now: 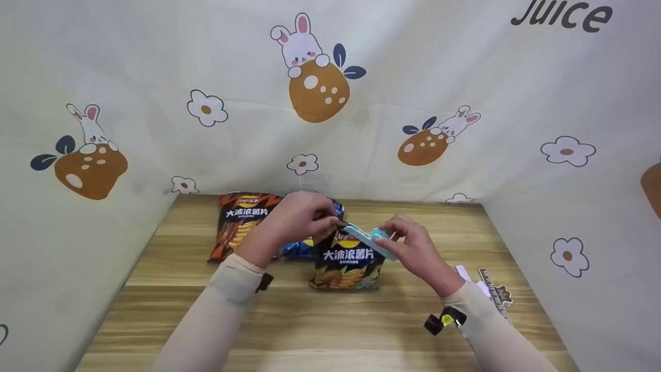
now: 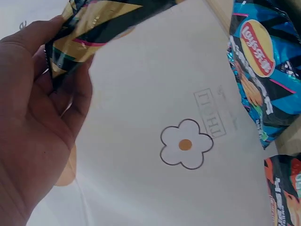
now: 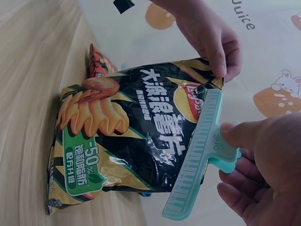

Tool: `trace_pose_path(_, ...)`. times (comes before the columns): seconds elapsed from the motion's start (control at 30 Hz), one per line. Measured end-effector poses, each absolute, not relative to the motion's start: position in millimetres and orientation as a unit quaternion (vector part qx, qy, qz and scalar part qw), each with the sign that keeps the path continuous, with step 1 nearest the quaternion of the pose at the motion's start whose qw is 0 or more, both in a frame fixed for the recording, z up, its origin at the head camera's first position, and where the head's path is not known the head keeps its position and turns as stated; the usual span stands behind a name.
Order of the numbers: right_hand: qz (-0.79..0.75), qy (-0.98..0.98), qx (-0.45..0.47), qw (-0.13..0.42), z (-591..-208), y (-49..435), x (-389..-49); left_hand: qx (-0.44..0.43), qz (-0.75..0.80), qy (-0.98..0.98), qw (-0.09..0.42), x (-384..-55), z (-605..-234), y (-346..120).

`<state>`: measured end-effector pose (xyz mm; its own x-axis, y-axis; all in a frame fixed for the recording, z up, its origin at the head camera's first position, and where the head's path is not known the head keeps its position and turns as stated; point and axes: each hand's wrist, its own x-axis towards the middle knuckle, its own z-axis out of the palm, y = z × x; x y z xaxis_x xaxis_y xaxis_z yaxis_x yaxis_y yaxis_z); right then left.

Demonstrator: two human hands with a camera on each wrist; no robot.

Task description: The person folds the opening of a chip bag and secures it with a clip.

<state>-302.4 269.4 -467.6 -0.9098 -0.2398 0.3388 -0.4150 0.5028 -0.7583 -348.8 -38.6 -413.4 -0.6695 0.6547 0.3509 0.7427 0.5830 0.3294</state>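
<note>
A black and gold chip bag (image 1: 347, 263) stands on the table, its front facing me. My left hand (image 1: 299, 217) pinches its top left corner between thumb and fingers; the left wrist view shows that hand (image 2: 42, 103) with the bag's corner in its fingertips. With thumb and fingers, my right hand (image 1: 413, 243) grips the handle of a light teal bag clip (image 3: 200, 155) printed with piano keys. The clip's long bar lies across the bag's top edge, slanting down to the right in the head view.
Behind stand a red and black chip bag (image 1: 240, 222) and a blue chip bag (image 2: 263, 66), partly hidden by my left arm. Beside my right forearm lie a piano-patterned black clip (image 1: 496, 292) and a lilac clip (image 1: 461, 272). Printed cloth walls (image 1: 248, 139) enclose the wooden table (image 1: 206, 320).
</note>
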Motion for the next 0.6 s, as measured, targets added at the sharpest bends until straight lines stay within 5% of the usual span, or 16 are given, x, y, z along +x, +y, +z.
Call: trace_pose_path(0.6,0.463,-0.859,0.206,0.076,-470.3,273.9,-303.7,-0.385,-0.273,-0.872,0.128,-350.2,-422.5,-40.3)
